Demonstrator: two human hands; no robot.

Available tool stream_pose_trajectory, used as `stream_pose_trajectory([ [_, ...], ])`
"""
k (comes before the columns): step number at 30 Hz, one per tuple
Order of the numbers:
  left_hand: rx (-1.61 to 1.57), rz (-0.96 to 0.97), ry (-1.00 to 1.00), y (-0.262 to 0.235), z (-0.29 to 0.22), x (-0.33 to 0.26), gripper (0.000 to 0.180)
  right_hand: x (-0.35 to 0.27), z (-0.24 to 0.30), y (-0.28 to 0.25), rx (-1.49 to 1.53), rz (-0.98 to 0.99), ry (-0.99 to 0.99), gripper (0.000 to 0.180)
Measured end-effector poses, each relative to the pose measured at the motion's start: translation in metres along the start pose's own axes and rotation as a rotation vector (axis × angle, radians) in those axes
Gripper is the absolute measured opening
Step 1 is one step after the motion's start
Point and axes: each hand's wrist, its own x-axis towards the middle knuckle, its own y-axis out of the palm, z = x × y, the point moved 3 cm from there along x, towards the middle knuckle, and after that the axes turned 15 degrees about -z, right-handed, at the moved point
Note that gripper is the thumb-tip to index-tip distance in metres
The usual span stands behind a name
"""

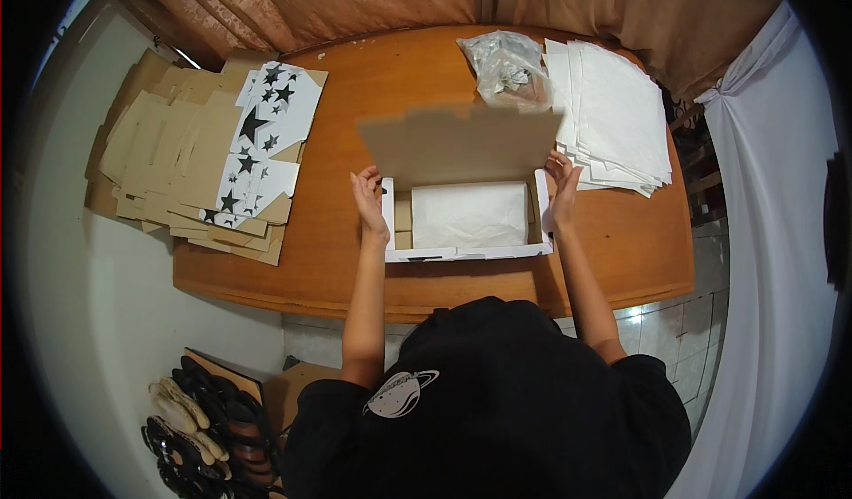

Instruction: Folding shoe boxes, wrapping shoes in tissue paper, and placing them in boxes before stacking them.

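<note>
A white cardboard box (470,254) with a brown inside stands on the table in front of me. Its brown lid (461,144) is raised at the far side and looks slightly blurred. Folded white paper (470,215) lies inside; whatever is under it is hidden. My left hand (370,206) rests along the box's left wall, fingers stretched and a little apart. Against the right wall lies my right hand (563,190), its fingers spread and slightly bent near the lid's right corner. Neither hand has its fingers wrapped round anything.
Flattened brown cardboard pieces (169,149) are piled at the table's left, with a white star-patterned sheet of card (266,135) on top. White paper sheets (617,113) and a clear plastic bag (510,64) lie at the far right. Several shoes (204,419) are at lower left.
</note>
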Motion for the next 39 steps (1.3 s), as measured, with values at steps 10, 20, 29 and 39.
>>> stream_pose_trajectory([
  [10, 0.316, 0.459, 0.086, -0.040, 0.014, 0.003, 0.025, -0.012, 0.017, -0.040, -0.727, 0.344, -0.265, 0.067],
  [20, 0.506, 0.479, 0.505, -0.052, -0.020, -0.059, 0.063, -0.082, 0.077, -0.019, -1.037, 0.532, -0.604, 0.057],
  [29, 0.562, 0.251, 0.693, -0.047, -0.014, -0.100, 0.078, -0.100, 0.067, -0.012, -0.885, 0.497, -0.746, 0.057],
  [39, 0.566, 0.103, 0.669, -0.043, -0.006, -0.102, 0.059, -0.101, 0.059, -0.013, -0.881, 0.432, -0.692, 0.041],
])
